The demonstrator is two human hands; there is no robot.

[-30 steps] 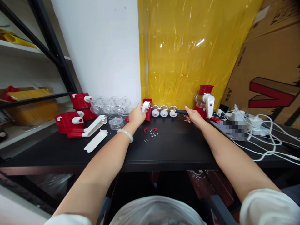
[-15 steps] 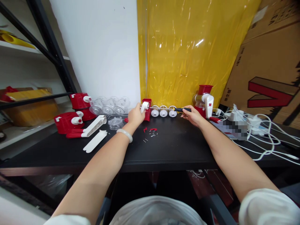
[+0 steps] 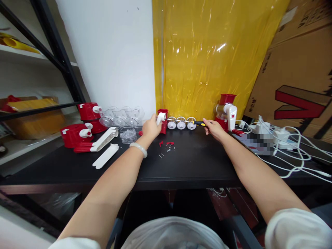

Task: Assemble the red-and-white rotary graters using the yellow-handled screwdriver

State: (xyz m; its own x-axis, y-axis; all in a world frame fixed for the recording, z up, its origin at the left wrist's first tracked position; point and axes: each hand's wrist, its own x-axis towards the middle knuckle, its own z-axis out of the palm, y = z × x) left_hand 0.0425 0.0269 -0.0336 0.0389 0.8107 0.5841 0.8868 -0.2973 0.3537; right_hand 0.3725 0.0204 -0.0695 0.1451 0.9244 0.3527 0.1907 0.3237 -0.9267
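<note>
My left hand (image 3: pixel 151 128) is closed around a red plastic housing with a white collar (image 3: pixel 163 117), held up over the black table. In my right hand (image 3: pixel 213 128) is a screwdriver (image 3: pixel 199 123) with a black and yellow handle, gripped near the end of its handle. Its long shaft points left, level, and the tip reaches the white collar; the exact contact is too small to make out. Below the hands lie small red plastic pieces (image 3: pixel 170 143) and several loose screws (image 3: pixel 161 155). Three round white-and-clear parts (image 3: pixel 181 125) stand behind the shaft.
At left are red housings (image 3: pixel 75 135), a white crank arm with red handle (image 3: pixel 105 138), a white cover strip (image 3: pixel 105 156) and clear plastic parts (image 3: pixel 119 121). An assembled red-and-white rotary grater (image 3: pixel 228 112) stands at right, beside a phone-like device (image 3: pixel 255 143) and white cables (image 3: pixel 298 162).
The screwdriver handle has turned, showing its yellow side, and my right fingers have shifted back toward its end. My left hand and the housing stay nearly still.
</note>
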